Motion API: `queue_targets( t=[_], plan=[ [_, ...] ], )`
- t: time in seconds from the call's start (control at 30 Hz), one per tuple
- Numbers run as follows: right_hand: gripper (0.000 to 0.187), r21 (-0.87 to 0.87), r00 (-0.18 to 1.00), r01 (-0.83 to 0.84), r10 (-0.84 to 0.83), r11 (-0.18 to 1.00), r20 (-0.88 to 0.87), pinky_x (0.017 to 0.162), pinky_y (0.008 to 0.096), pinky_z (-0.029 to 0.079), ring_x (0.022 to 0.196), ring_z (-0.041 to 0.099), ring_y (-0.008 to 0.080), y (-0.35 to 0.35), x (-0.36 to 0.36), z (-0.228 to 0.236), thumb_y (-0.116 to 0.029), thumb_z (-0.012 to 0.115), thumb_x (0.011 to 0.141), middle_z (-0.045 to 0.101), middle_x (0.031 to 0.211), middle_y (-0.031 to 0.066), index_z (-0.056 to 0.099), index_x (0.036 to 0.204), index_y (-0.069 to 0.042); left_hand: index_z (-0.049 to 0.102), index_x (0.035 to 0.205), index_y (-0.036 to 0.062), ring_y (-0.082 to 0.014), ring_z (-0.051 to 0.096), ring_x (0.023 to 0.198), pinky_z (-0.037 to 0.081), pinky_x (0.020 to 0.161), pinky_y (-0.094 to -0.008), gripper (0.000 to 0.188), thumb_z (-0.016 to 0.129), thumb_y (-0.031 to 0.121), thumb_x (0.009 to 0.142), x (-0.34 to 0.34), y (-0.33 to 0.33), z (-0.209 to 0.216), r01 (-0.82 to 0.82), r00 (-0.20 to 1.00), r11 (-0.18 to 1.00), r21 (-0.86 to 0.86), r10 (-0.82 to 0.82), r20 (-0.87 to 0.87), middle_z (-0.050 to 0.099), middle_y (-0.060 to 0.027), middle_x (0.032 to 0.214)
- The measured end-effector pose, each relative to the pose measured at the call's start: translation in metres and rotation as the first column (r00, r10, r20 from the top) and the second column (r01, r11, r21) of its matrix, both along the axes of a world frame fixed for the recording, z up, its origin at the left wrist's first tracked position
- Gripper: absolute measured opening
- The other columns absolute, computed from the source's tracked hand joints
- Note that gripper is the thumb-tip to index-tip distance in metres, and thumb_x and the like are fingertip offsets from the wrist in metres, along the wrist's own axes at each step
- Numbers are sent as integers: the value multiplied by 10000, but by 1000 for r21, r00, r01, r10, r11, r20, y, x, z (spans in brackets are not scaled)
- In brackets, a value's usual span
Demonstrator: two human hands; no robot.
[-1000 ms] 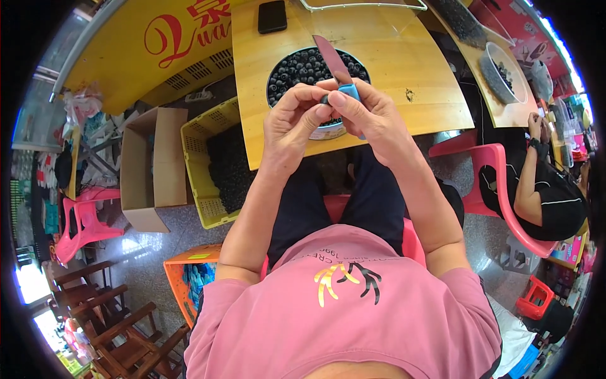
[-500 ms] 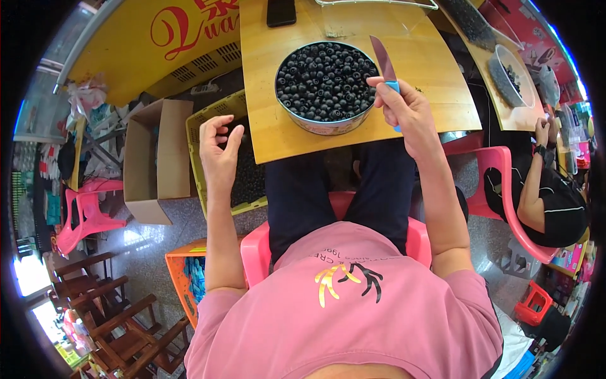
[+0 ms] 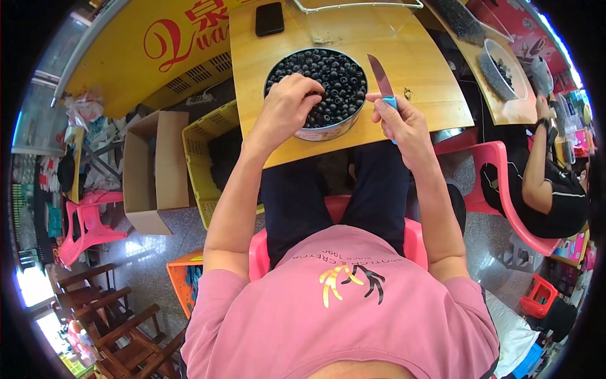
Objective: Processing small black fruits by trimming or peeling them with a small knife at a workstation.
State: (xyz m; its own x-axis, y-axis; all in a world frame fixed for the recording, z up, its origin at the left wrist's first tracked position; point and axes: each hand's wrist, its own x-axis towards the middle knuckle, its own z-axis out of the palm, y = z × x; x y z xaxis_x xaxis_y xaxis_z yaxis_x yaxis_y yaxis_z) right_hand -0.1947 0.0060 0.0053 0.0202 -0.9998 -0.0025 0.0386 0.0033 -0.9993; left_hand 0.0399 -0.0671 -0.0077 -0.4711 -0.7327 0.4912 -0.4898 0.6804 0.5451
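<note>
One knife (image 3: pixel 382 82): gripped by its blue handle in the right hand (image 3: pixel 406 128); fingers closed round it, blade up and leaning slightly left. Apparently kept this way so the edge stays clear of both palms.
Left hand (image 3: pixel 285 108): across the bowl from the knife grip, fingers bent, tips down among the dark pieces. Whether it pinches one cannot be told; the fingertips are partly hidden.
Dark round pieces (image 3: pixel 344 79): beneath the left fingertips and to the left of the knife grip, heaped near the rim, which probably makes for a short reach.
Round bowl (image 3: pixel 328 133): just left of the right hand, between the two grips; likely set near the table edge to serve either hand. Contact with the right fingertips not determinable.
Wooden table (image 3: pixel 435 82): under the bowl, extending beyond and right of the knife grip.
Yellow crate (image 3: pixel 197 148): left of and lower than the left hand, beside the table; dark contents, presumably within that arm's reach.
Phone (image 3: pixel 269 19): beyond the left hand, flat on the table, seemingly put out of the working area.
Co-worker's hand (image 3: pixel 542 107): well right of the knife grip, at another table.
</note>
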Motion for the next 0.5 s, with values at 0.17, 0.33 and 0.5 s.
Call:
queue_targets(
  t=[0.17,0.33,0.5],
  plan=[
    [266,-6,997,-34,34,999,75,499,159,300,567,406,6,-6,21,3,-216,604,957,576,780,-30,653,1141,-30,632,969,11,-127,626,798,500,715,-270,87,635,53,893,-11,26,10,165,895,843,512,89,-436,645,-56,866],
    [250,33,972,-61,52,998,228,485,165,292,554,411,6,-10,43,10,-237,648,933,580,753,-45,665,1097,-49,613,1005,9,-91,603,750,492,699,-243,158,680,35,864,-16,40,11,100,844,913,394,132,-520,639,-34,847],
    [215,-42,990,-74,78,996,115,469,174,280,545,402,6,-14,53,11,-230,679,912,547,702,-65,670,1046,-62,617,1005,7,-90,601,749,491,689,-242,163,677,8,853,-16,43,18,109,871,953,284,46,-489,639,-33,862]
  ],
)
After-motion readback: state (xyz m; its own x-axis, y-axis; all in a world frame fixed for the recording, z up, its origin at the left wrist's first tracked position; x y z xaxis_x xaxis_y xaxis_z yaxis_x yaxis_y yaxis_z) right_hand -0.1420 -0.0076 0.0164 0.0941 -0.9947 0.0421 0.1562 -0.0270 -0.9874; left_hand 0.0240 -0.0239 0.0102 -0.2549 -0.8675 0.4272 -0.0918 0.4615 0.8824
